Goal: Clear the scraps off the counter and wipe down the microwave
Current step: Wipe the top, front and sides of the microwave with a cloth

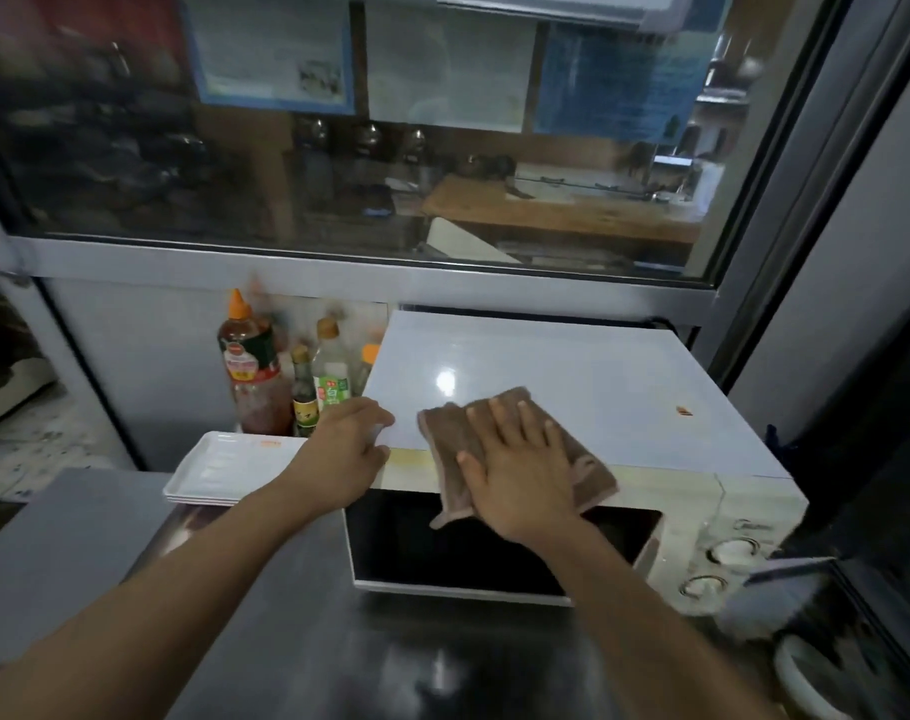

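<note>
The wiping step was in hand. The person's right hand (520, 470) lay flat, fingers (499, 415) straight and spread, pressing a folded brown cloth (593, 475) onto the front edge of the white box-shaped microwave (572, 376), which stood on the dark steel counter (286, 615). The left hand (346, 449) gripped the microwave's front left corner, fingers curled over its edge. A small orange scrap (684, 411) sat on the top, well right of the cloth; the next pass likely called for sweeping toward it.
</note>
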`<state>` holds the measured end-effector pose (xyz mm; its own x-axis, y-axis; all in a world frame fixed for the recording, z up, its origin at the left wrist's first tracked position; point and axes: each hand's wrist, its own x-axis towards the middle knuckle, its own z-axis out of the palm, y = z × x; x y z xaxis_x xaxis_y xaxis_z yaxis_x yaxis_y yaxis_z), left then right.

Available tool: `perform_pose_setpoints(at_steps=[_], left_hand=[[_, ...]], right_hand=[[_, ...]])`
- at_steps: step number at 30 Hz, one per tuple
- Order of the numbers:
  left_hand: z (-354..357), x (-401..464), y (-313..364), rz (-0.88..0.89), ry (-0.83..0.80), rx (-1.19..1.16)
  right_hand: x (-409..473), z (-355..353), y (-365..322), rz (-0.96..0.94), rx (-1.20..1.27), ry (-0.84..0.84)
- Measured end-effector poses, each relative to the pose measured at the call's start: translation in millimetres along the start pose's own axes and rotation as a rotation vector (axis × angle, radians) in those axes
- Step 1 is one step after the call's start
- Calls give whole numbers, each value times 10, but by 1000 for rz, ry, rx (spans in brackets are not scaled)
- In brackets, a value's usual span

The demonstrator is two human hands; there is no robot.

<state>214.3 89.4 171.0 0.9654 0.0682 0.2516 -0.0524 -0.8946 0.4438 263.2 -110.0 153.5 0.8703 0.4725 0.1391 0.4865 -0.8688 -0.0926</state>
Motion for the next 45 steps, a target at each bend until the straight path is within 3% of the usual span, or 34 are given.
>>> perform_pose_setpoints(at_steps=[5,8,12,18,23,26,29,34,37,39,41,45], left_hand=[[-82,33,-45,-37,-21,-62],[-86,23,-87,-65,-48,-57],[-76,91,-142,-74,-74,-39],[-89,311,-161,-121,-93,-14],[-64,331,-160,-146,-57,-27],[-71,319,-160,-149,-55,-24],[-79,319,-135,-145,-57,-3],[-99,312,-71,-151,-67,9],[-107,298,27,-173,-31,-20],[-112,288,96,-167,-6,-31],[-106,280,149,-142,-12,2],[-105,255,234,-116,-38,23]], right_hand=[[87,31,-246,-257,-11,-37],[309,-94,211,-144,76,-84],[672,-154,753,61,10,-80],[1372,-57,605,163,14,-125],[1572,-22,244,-76,34,-133],[1292,16,109,-263,76,-154],[902,5,88,-321,90,-158],[526,-195,317,-214,174,-220],[525,-339,429,-41,382,-83],[589,-424,529,135,252,31],[617,-454,598,256,62,-14],[622,-411,569,293,110,-76]])
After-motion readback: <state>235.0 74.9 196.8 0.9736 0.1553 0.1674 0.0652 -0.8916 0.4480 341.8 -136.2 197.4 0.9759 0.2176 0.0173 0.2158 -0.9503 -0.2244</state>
